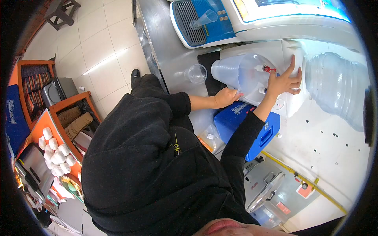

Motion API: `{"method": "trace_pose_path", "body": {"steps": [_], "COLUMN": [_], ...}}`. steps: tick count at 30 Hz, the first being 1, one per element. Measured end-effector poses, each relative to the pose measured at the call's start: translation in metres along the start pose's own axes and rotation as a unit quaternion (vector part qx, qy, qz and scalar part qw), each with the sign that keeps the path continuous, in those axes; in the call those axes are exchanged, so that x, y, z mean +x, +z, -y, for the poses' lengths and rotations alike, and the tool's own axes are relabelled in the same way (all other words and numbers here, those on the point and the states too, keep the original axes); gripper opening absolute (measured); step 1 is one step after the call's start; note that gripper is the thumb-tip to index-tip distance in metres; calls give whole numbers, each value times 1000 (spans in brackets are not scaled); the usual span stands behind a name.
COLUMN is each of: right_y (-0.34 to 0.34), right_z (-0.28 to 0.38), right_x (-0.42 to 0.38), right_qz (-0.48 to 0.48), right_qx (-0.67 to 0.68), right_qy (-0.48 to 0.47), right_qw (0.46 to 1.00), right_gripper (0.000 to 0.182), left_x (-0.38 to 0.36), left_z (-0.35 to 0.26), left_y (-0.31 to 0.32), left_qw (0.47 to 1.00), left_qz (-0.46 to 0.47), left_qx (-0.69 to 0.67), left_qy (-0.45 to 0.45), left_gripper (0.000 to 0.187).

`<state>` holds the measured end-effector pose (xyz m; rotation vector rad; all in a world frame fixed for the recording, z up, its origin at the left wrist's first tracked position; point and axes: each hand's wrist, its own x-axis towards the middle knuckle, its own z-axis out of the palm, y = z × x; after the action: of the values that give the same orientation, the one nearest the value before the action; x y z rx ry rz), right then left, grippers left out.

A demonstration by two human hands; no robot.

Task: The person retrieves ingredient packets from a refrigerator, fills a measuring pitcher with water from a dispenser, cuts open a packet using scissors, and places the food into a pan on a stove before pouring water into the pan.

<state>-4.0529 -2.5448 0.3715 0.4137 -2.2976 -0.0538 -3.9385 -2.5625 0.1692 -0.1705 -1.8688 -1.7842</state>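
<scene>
A large translucent plastic pitcher (232, 70) stands at the front of a white water dispenser (289, 49), its wide mouth around the taps. My left hand (227, 97) is closed on the pitcher's rim or handle, near the lower edge. Spread fingers of my right hand (284, 80) rest against the dispenser's front, with the thumb side close to the red tap (269, 69). Whether that hand presses the tap is unclear. A big clear water bottle (334, 84) sits on the dispenser. Beside the pitcher is a clear plastic cup (197, 74).
A steel counter (167, 55) runs along the dispenser. On it are a blue and white machine (222, 29) holding another cup (208, 17), a blue box (230, 122) and a plastic bag (208, 138). Below is a round metal lid (265, 192). Shelves (35, 84) stand across the tiled floor.
</scene>
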Motion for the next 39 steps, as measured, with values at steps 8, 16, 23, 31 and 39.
{"method": "trace_pose_path", "body": {"steps": [8,16,23,31,39], "right_y": [-1,-1,0,-1,-1], "right_z": [-1,0,-1,-1,-1], "right_x": [-1,-1,-1,-1,-1], "right_qz": [4,-3,-1,2,-3], "right_qx": [4,6,8,15,11], "right_qy": [-7,-11,-15,-16,-19], "right_qw": [1000,1000,1000,1000,1000], "right_gripper": [91,91,89,86,87], "left_x": [-1,-1,0,1,1], "left_z": [0,1,-2,-6,-5], "left_y": [-1,0,-1,-4,-3], "left_qw": [1000,999,1000,1000,1000], "left_qz": [-6,-8,-9,-17,-12], "left_qx": [20,40,19,15,9], "left_qy": [15,18,5,17,11], "left_gripper": [30,31,32,32,32]}}
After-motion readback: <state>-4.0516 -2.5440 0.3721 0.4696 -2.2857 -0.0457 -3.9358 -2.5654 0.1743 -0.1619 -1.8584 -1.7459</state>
